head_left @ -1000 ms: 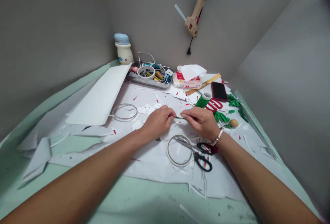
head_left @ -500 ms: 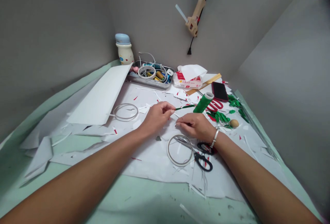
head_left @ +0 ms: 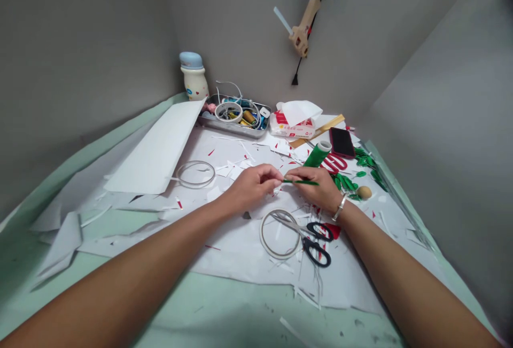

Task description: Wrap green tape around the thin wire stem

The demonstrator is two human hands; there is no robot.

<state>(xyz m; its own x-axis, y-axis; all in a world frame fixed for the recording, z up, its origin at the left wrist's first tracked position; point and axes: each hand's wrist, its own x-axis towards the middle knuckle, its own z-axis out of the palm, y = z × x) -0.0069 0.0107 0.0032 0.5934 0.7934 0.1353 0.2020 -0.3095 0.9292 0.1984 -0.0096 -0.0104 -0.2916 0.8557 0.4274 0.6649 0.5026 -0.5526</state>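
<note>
A narrow green leaf-shaped piece is pinched at its left end by the thumb and fingers of my left hand. The piece lies across the front of my right hand, whose closed fingertips meet those of the left. Whatever the right fingers grip is too small to make out. Just behind the right hand leans a spool of green thread. Nearer to me, black-handled scissors lie with their blades over a roll of tape. Several green leaves and a small tan ball are to the right.
White paper and scraps cover much of the green table cover. Behind are a metal tray of supplies, a tissue pack, a phone and red-handled scissors. A glue gun hangs on the wall.
Both hands have shifted right, and the right one also slightly away from me. The green piece has come from beside the spool to in front of my right hand. Red scrap by the scissors is uncovered.
</note>
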